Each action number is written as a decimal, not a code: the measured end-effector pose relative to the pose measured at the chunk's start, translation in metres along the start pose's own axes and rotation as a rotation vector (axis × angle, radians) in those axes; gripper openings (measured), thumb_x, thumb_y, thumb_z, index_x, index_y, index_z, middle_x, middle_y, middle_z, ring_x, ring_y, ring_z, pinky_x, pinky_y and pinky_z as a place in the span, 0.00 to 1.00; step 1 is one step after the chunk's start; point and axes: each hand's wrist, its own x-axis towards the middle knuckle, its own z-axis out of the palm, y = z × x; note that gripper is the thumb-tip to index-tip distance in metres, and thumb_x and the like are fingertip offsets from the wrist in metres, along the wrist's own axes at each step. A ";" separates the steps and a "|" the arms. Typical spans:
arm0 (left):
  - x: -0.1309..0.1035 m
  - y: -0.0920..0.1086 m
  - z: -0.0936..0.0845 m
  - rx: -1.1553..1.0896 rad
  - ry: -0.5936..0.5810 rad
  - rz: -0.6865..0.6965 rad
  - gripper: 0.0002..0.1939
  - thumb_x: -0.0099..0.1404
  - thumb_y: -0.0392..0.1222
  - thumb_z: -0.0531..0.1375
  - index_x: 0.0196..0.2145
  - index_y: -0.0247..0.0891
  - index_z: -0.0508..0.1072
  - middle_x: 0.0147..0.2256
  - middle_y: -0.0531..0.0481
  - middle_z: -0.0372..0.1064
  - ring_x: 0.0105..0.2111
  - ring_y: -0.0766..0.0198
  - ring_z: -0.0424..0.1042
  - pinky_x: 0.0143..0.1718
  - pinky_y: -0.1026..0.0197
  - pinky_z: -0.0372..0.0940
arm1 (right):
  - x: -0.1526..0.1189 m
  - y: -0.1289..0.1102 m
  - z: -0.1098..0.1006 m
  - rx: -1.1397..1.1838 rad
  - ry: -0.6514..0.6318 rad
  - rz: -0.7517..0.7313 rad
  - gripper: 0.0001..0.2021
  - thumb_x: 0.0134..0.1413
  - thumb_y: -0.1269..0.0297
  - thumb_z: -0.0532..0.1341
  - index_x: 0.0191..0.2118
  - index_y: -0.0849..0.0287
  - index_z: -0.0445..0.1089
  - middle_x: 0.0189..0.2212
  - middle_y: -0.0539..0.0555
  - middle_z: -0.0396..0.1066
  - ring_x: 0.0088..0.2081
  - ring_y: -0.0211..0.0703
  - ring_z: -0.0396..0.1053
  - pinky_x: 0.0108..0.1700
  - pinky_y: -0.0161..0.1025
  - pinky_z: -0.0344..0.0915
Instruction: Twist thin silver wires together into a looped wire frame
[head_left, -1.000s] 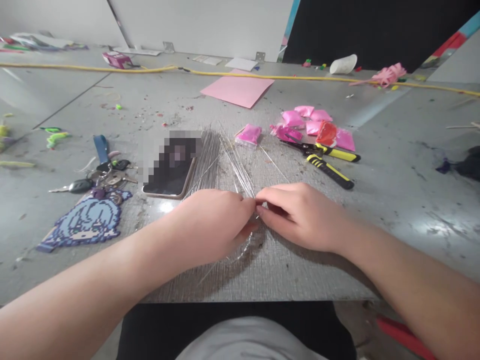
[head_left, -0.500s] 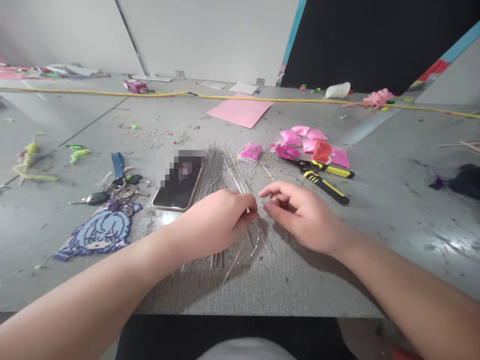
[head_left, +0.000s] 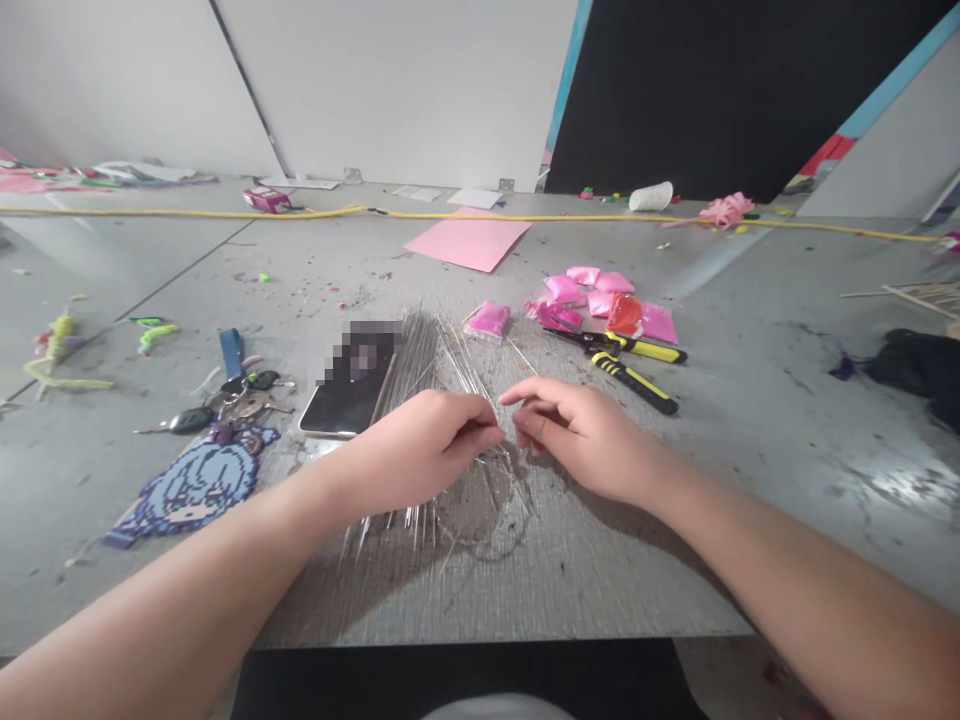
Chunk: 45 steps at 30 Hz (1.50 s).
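Thin silvery wires lie in a bundle at the middle of the table, with looser ones fanned to their right. My left hand is over the wires, its thumb and forefinger pinched on a thin wire. A bent, twisted length of wire hangs below its fingertips. Just to the right, my right hand has its fingers curled, the forefinger reaching toward the left fingertips. What its thumb and fingers hold, if anything, is too small to make out. A phone lies left of the wires.
Pliers with yellow-black handles lie beside pink packets and a red one. Keys with a blue pixel-pattern charm are at left. Pink paper and a yellow cable lie farther back.
The view has shifted slightly, so the table items appear lower and a little to the left. Both hands stay close together, and the bent wire below them has changed its position.
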 end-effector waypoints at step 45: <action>-0.003 0.012 -0.002 -0.608 -0.098 -0.185 0.15 0.73 0.50 0.50 0.33 0.39 0.64 0.26 0.56 0.61 0.24 0.70 0.61 0.23 0.66 0.58 | -0.004 -0.006 -0.003 0.568 -0.015 -0.178 0.13 0.65 0.59 0.58 0.29 0.58 0.66 0.21 0.46 0.66 0.23 0.34 0.63 0.27 0.34 0.61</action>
